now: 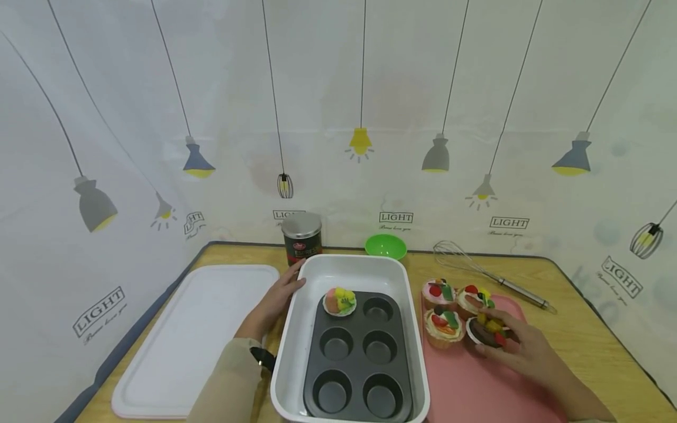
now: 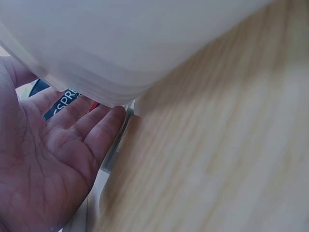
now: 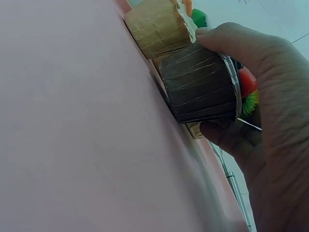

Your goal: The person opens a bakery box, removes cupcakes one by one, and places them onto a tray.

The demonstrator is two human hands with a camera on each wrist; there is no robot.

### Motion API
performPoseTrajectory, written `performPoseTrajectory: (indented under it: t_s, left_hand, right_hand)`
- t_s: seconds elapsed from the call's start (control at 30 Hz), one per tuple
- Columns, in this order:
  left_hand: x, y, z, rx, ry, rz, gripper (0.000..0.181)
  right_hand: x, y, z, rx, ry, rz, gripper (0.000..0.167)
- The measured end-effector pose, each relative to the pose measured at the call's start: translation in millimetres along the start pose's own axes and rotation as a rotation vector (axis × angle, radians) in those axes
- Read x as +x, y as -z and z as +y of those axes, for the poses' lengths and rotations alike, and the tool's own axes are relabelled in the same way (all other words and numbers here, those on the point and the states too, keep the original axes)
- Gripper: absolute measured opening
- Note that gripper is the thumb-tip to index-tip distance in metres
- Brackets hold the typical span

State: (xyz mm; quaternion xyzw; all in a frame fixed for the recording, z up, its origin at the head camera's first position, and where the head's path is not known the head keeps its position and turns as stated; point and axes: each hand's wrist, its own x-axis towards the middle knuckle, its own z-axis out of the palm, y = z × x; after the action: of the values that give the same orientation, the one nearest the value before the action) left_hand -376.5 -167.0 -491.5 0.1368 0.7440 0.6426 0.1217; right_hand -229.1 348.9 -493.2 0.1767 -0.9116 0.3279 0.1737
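Note:
My right hand (image 1: 520, 346) grips a chocolate cupcake (image 3: 200, 84) in a dark brown paper cup, thumb on one side and fingers on the other. Fruit pieces top it. It is at the pink tray (image 1: 465, 388), close beside several pale-cupped cupcakes (image 1: 443, 326). At the left side of a deep white pan (image 1: 418, 358), my left hand (image 1: 275, 302) rests with its fingers extended against the outer wall (image 2: 111, 63). Inside the pan lies a dark muffin tin (image 1: 357, 358); a fruit-topped cupcake (image 1: 339, 301) sits in its far left cup.
A white board or lid (image 1: 195, 341) lies left of the pan. Behind the pan stand a dark can (image 1: 302, 241) with a silver lid and a green bowl (image 1: 386, 247). A whisk (image 1: 497, 279) lies at the back right. A printed cloth (image 1: 328, 117) hangs behind the table.

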Motion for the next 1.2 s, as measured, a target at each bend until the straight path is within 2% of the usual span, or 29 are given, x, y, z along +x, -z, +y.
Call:
performPoseTrajectory:
  t_s: [0.3, 0.5, 0.67, 0.77, 0.9, 1.03, 1.2]
  left_hand:
    - [0.1, -0.8, 0.8, 0.001, 0.011, 0.017, 0.062]
    - [-0.1, -0.6, 0.1, 0.005, 0.003, 0.012, 0.062]
    - [0.0, -0.2, -0.1, -0.004, -0.001, -0.001, 0.063]
    - [-0.6, -0.4, 0.7, -0.004, 0.007, 0.012, 0.063]
    - [-0.3, -0.4, 0.3, 0.001, 0.008, 0.026, 0.063]
    - [0.2, -0.6, 0.1, -0.001, 0.004, 0.015, 0.063]
    - [0.2, -0.2, 0.5, 0.010, 0.002, 0.016, 0.062]
  right_hand:
    - [0.1, 0.8, 1.9, -0.018, -0.008, -0.016, 0.066]
    - [-0.2, -0.8, 3.7, 0.010, 0.016, -0.033, 0.067]
    - [-0.8, -0.7, 2.9, 0.012, -0.001, -0.049, 0.068]
    - [-0.3, -0.5, 3.1, 0.018, -0.005, -0.061, 0.068]
    - [0.3, -0.8, 3.6, 0.011, -0.003, -0.061, 0.068]
    - [-0.3, -0.8, 3.3, 0.013, -0.005, -0.059, 0.067]
    - [-0.9, -0.3, 3.0, -0.010, 0.028, -0.031, 0.068]
